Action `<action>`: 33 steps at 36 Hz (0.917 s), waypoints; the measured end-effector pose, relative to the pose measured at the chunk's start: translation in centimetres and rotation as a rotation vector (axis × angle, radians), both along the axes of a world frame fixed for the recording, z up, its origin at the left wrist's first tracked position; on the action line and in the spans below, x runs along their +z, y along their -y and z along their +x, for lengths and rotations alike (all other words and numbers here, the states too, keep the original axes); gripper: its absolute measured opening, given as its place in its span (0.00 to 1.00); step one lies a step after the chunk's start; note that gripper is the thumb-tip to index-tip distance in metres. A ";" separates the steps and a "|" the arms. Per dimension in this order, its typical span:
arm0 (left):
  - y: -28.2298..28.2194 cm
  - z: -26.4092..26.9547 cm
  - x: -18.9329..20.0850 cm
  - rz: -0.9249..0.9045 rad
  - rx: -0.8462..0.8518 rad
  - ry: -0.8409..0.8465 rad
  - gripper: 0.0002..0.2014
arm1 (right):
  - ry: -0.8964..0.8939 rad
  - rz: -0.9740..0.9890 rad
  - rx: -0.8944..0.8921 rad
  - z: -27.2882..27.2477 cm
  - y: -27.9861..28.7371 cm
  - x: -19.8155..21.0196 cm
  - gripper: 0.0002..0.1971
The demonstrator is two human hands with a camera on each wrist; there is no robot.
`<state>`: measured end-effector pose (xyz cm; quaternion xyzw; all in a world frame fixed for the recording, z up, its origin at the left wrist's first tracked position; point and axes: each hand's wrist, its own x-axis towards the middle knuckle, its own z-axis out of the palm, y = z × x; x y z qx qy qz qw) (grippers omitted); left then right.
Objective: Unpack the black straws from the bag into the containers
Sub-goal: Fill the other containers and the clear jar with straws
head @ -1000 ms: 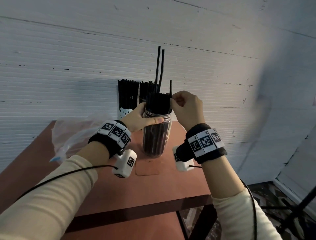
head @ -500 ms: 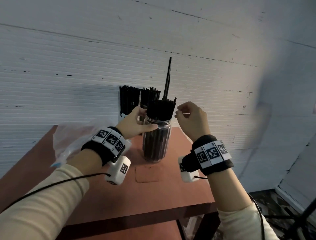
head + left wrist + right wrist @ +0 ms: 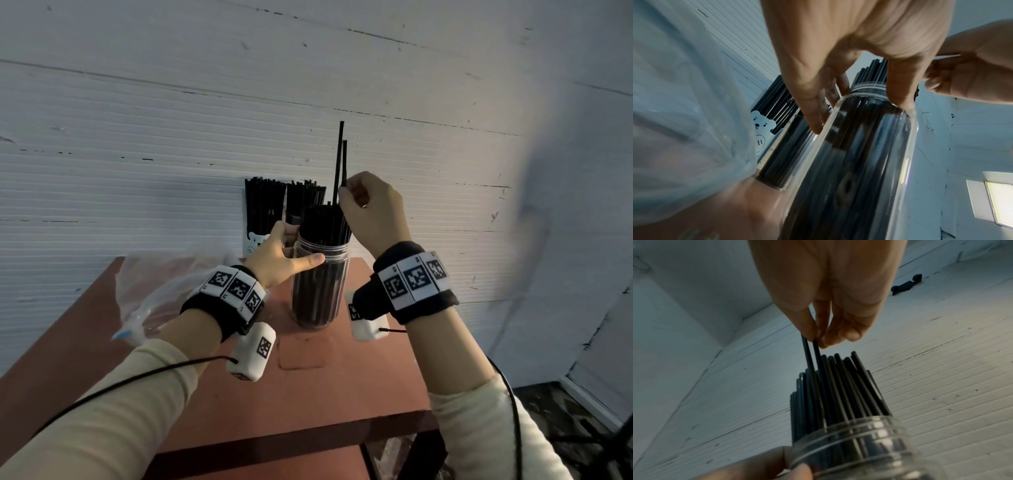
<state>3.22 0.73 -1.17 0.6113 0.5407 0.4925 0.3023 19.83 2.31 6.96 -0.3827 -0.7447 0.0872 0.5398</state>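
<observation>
Left hand (image 3: 286,255) at 9 o'clock of the clear jar (image 3: 322,277), fingers wrapped round it, right hand (image 3: 371,209) above at 1 o'clock, fingertips (image 3: 810,333) pinching two black straws (image 3: 340,161), lower ends hidden among packed straws.

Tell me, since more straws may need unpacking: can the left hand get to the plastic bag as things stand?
Probably not at once: the left hand grips the clear jar. The plastic bag lies just beside that wrist, nothing between, once it lets go.

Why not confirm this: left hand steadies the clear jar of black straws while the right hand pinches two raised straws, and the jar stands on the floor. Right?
Not quite. The clear jar stands on the red-brown table, as the head view shows. The left hand does steady it, and the right hand pinches two raised straws.
</observation>
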 end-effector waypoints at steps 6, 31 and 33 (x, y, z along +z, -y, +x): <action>-0.4 -0.2 -0.2 0.018 0.006 -0.028 0.34 | 0.007 0.025 -0.012 0.3 0.3 -1.9 0.04; -0.6 -0.3 -0.4 0.018 -0.009 -0.027 0.38 | -0.083 0.051 0.013 -0.1 0.8 -0.8 0.03; -0.7 -0.4 -0.5 0.018 -0.005 -0.024 0.35 | -0.087 0.071 -0.010 -0.2 1.0 -1.4 0.03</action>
